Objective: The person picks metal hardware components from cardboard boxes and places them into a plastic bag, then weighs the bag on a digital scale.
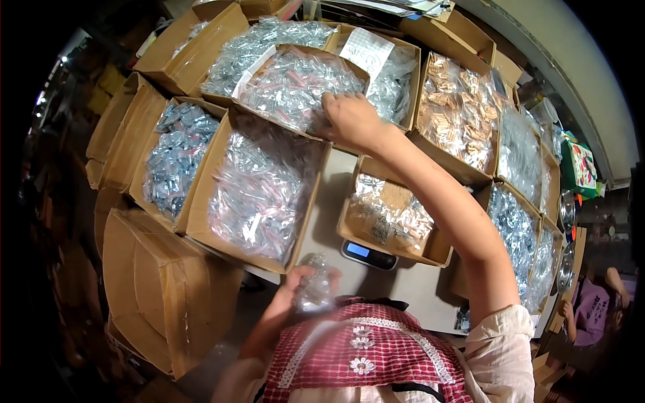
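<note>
Bag [314, 290], clear plastic, by near edge of table [328, 195]; left hand [294, 282] has fingers curled round its sides; right hand [353, 122] among red-striped packets [295, 77] toward far edge, fingers bent, tips hidden, grip impossible to tell; bag looks light, soft, slippery, contents probably apt to shift; best pinched at upper edge, cupped below.

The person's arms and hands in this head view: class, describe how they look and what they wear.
The right arm has a creased cream sleeve ending above the elbow; the left sleeve is pale too, but blurred. The right hand and left hand are ungloved. No watch or bracelet shows on the right wrist.
</note>
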The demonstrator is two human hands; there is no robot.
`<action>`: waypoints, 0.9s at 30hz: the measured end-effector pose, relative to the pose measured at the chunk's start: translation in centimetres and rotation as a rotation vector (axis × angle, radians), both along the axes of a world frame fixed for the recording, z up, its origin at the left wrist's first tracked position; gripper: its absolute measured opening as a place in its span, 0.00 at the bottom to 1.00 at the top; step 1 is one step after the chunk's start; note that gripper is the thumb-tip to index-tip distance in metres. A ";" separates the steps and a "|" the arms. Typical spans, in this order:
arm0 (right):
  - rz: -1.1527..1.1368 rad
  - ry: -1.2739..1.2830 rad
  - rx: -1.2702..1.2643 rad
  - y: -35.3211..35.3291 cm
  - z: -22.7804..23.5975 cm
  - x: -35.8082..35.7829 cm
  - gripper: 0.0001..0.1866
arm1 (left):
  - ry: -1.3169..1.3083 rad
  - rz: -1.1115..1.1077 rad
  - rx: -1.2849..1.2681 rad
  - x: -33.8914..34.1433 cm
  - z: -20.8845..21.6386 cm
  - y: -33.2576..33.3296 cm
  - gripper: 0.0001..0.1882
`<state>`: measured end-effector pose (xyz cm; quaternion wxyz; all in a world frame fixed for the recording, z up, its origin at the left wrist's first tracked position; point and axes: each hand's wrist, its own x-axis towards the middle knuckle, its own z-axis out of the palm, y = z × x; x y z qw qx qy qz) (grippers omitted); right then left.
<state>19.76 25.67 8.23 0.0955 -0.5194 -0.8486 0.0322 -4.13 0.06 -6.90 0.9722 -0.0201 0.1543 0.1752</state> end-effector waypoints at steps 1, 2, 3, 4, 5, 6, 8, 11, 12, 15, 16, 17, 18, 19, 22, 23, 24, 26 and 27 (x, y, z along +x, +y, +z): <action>-0.014 0.012 0.003 -0.1 0.1 0.0 0.25 | 0.010 -0.005 -0.055 0.1 0.8 0.2 0.34; -0.019 0.013 0.000 -0.1 0.2 0.1 0.25 | 0.010 -0.010 -0.057 0.2 0.2 0.3 0.34; -0.006 0.024 0.009 -0.1 0.2 -0.1 0.26 | -0.075 -0.017 -0.057 0.2 -0.4 0.4 0.36; 0.007 0.036 0.019 -0.1 0.4 -0.4 0.27 | -0.161 -0.023 -0.055 0.0 -0.8 0.4 0.39; 0.008 0.040 0.022 -0.2 0.5 -0.7 0.27 | -0.157 -0.022 -0.052 -0.4 -0.9 -0.4 0.39; -0.002 0.028 0.010 -0.1 0.4 -0.5 0.27 | -0.096 0.022 -0.098 -0.4 -0.6 -0.8 0.40; 0.009 0.067 0.052 -0.4 0.1 0.3 0.22 | -0.133 -0.036 0.016 -0.2 -0.6 0.1 0.33; 0.047 0.242 0.149 -1.0 0.0 1.3 0.15 | -0.133 -0.002 0.038 0.5 -1.8 0.2 0.30; 0.043 0.341 0.163 -1.8 0.9 1.3 0.10 | -0.134 -0.004 0.044 0.4 -2.7 0.3 0.30; 0.068 0.656 0.050 -5.3 3.3 2.3 0.07 | -0.141 0.060 -0.132 0.0 -4.0 -1.2 0.29; 0.080 0.769 0.091 -7.0 4.0 2.7 0.07 | 0.063 0.119 -0.099 -0.2 -3.7 -1.6 0.26; 0.034 0.797 0.008 -9.1 5.1 3.1 0.08 | 0.073 0.106 -0.039 0.1 -2.9 -1.2 0.24; -0.004 0.884 -0.063 -11.1 5.2 3.9 0.09 | 0.080 0.088 0.022 0.5 -2.0 -0.6 0.22; -0.055 0.901 -0.169 -13.2 5.1 4.9 0.10 | 0.077 0.083 0.037 0.7 -2.0 -0.6 0.22; -0.113 0.948 -0.366 -19.0 4.7 6.7 0.08 | 0.395 0.176 -0.004 1.6 -0.9 -0.9 0.22; -0.102 0.962 -0.370 -21.0 4.2 7.3 0.08 | 0.475 0.180 0.008 2.3 0.2 -0.7 0.22; -0.136 0.968 -0.401 -23.1 4.0 7.4 0.08 | 0.525 0.165 0.079 2.9 0.7 -0.7 0.22; -0.229 1.059 -0.612 -26.7 3.1 7.1 0.07 | 0.633 0.145 0.118 4.4 2.7 -1.2 0.22; -0.231 1.018 -0.681 -28.3 1.9 7.3 0.09 | 0.611 0.151 0.158 5.1 3.5 -1.4 0.23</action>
